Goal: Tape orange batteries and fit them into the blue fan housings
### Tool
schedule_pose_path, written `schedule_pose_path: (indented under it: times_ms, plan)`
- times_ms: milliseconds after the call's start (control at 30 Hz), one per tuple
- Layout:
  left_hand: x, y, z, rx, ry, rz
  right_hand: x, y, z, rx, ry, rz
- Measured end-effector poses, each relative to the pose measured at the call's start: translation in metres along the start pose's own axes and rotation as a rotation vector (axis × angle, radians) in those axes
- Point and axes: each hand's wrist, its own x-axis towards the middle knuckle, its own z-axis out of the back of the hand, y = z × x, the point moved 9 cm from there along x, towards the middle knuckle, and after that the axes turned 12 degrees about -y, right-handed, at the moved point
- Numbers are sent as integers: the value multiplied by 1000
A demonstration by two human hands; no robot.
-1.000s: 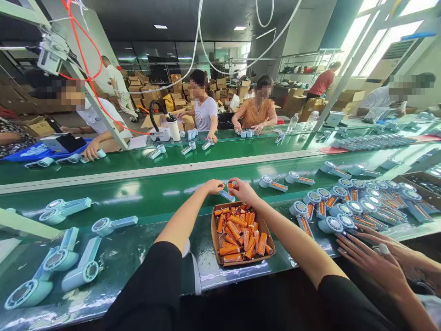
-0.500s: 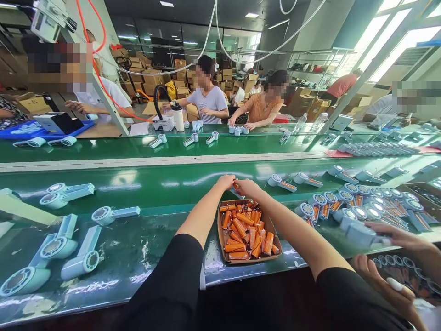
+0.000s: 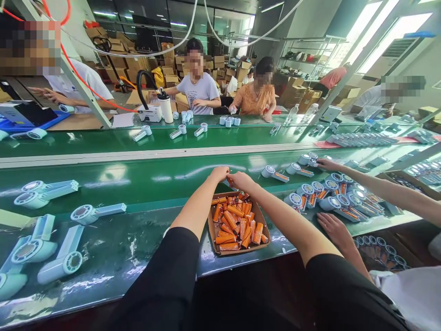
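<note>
My left hand (image 3: 219,174) and my right hand (image 3: 242,181) meet over the far edge of a cardboard box (image 3: 211,234), fingers closed. Under and between them shows a bit of a light-blue handheld fan (image 3: 230,185); my hands hide most of it. The box holds many orange-wrapped cylindrical batteries (image 3: 236,210) with thin wires. To the left lie several light-blue fans, one nearest the belt (image 3: 99,211), their round heads joined to open, trough-like handles.
A green conveyor belt (image 3: 165,181) runs across behind my hands. On the right, a co-worker's arms (image 3: 375,184) reach over grouped fans (image 3: 330,202) with orange batteries in the handles. A box of fans (image 3: 389,262) stands below. Other people sit across the belt.
My view has shifted a little to the right. My hands stay together over the box's far edge; the orange piece seen between them is now hidden. The co-worker's hand has moved to the belt.
</note>
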Motion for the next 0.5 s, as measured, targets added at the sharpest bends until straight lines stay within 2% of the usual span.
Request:
schedule_pose_path:
  times_ms: [200,333,433,500]
  plan:
    - [-10,-5,18,-90,-87,-5,14,5,-15,-3,105,3]
    - [-35,-6,41,-155,-203,-14,18,-4,-2,36,73,10]
    - [-87,16,60,-190,-281,-6,5,-20,20,90,-42,-1]
    - [-148,51,69,-194,-316,19,-18,-31,34,130,-143,-10]
